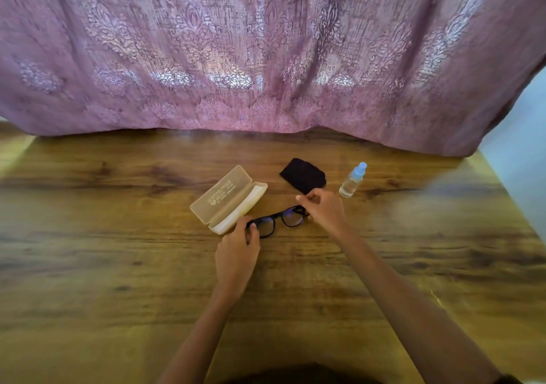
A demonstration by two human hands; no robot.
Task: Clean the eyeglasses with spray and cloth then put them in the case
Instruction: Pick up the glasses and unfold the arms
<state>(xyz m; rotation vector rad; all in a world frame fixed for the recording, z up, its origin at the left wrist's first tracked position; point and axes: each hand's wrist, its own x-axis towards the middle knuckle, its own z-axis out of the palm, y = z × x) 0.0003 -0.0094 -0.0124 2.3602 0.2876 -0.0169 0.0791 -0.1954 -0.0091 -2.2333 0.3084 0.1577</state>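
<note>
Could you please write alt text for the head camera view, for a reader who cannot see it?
Two bare hands hold black eyeglasses by their ends over a wooden table, left hand and right hand. Beside them lies an open beige case; a dark cloth and a small spray bottle lie beyond, before a pink curtain.

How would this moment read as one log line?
left hand: holds eyeglasses | right hand: holds other end | case: open | cloth, spray bottle: untouched on table
</note>
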